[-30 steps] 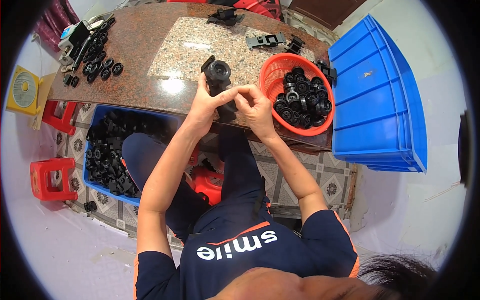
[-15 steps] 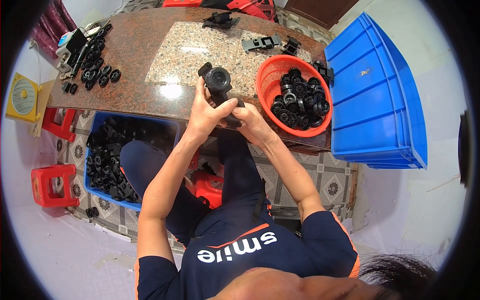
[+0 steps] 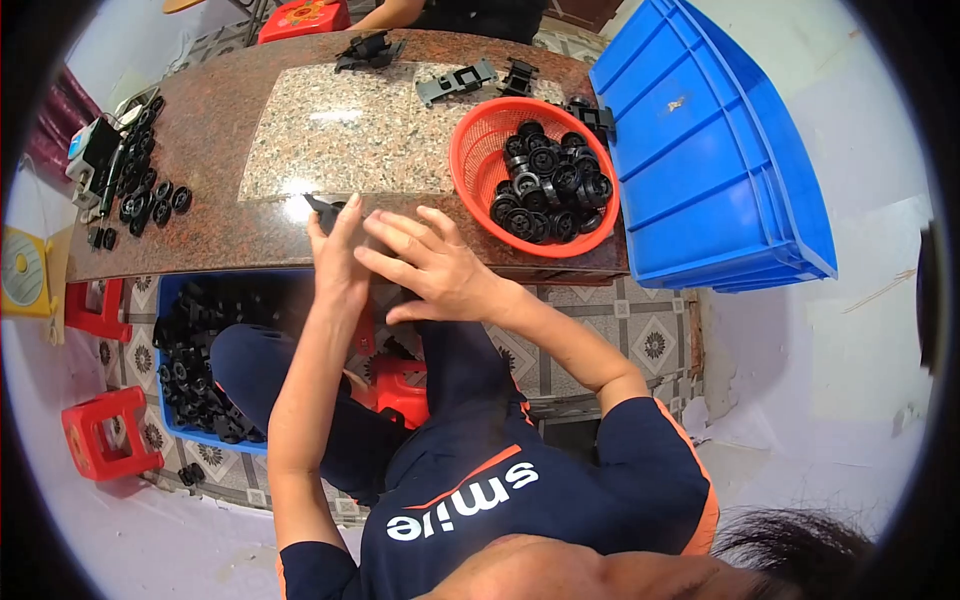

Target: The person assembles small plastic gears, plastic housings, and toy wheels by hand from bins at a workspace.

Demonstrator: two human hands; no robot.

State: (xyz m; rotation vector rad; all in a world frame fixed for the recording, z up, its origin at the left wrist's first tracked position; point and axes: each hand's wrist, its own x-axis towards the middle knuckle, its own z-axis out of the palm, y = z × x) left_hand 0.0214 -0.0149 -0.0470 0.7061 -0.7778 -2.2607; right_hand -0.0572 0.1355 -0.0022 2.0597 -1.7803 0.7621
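Over the table's near edge, my left hand [image 3: 342, 262] is closed around a black plastic part [image 3: 324, 210]. Only the part's pointed upper end shows past the fingers; the rest is hidden. My right hand [image 3: 440, 268] is just beside it, fingers spread and nothing in its grasp. To the right of the hands stands a red mesh basket [image 3: 462, 165] of black wheels [image 3: 545, 185]. Farther back on the speckled stone tabletop [image 3: 335, 135] lie a grey-black bracket [image 3: 457, 82], a smaller black part [image 3: 518, 77] and a black assembly [image 3: 370, 50].
A large blue crate [image 3: 715, 150] rises right of the table. Below the near edge, a blue bin [image 3: 215, 436] full of black parts stands by my left leg. Loose wheels [image 3: 150, 203] lie at the table's left. Red stools [image 3: 110, 432] stand around; another person's arm [image 3: 392, 14] shows beyond.
Both hands were on the black part with its round end up; the right has let go and spread its fingers. The left has tilted the part. Another person's arm has come into view.
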